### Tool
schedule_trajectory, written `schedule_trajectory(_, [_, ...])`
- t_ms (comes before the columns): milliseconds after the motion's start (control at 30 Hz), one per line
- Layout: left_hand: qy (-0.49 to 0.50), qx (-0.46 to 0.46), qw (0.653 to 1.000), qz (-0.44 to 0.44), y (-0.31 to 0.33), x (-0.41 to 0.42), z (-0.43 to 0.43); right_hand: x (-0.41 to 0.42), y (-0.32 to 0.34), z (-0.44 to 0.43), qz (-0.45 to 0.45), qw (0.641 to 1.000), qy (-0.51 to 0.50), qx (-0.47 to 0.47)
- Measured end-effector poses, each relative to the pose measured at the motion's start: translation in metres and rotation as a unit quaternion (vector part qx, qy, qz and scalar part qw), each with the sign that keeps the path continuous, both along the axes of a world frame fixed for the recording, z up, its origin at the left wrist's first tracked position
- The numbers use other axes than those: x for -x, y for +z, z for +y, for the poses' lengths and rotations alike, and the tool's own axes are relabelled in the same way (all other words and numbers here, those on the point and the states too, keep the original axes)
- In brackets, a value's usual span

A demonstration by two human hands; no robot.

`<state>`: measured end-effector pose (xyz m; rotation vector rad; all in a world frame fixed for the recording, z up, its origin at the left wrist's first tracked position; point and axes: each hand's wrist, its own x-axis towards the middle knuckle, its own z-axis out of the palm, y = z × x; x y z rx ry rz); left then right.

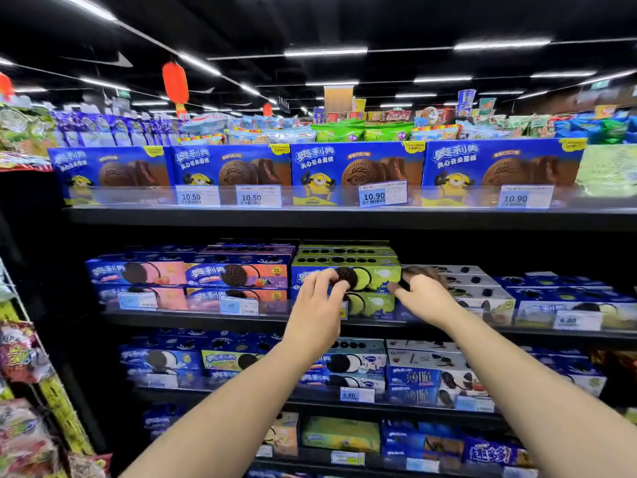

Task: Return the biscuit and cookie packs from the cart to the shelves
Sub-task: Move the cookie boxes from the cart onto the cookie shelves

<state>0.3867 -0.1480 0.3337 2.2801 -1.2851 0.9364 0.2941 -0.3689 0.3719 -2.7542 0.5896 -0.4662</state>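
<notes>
Several pink boxes (238,276) sit beside the green box (377,274).

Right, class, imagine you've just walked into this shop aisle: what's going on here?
A person stands at shelves of biscuits with both hands on a green cookie box, which lies on top of a stack on the second shelf. The right hand curls round the box's right end. The left hand has its fingertips on the front face, but it is unclear whether it grips. No cart is in view.
</notes>
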Motion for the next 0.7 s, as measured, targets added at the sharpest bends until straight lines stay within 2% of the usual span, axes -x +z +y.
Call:
schedule_trajectory(167, [0.061,-0.028,0.997,0.042,0.004,-0.006,0.005,-0.001,-0.004,0.008,0.007,0.994,-0.022,0.103])
schedule_trajectory(400, [0.061,-0.034,0.995,0.067,0.005,-0.006,0.012,0.007,-0.004,0.025,-0.003,0.994,-0.061,0.094])
schedule_trajectory(700, [0.029,-0.054,0.995,0.078,-0.009,0.010,0.034,0.042,-0.019,0.060,-0.054,0.987,-0.081,0.126])
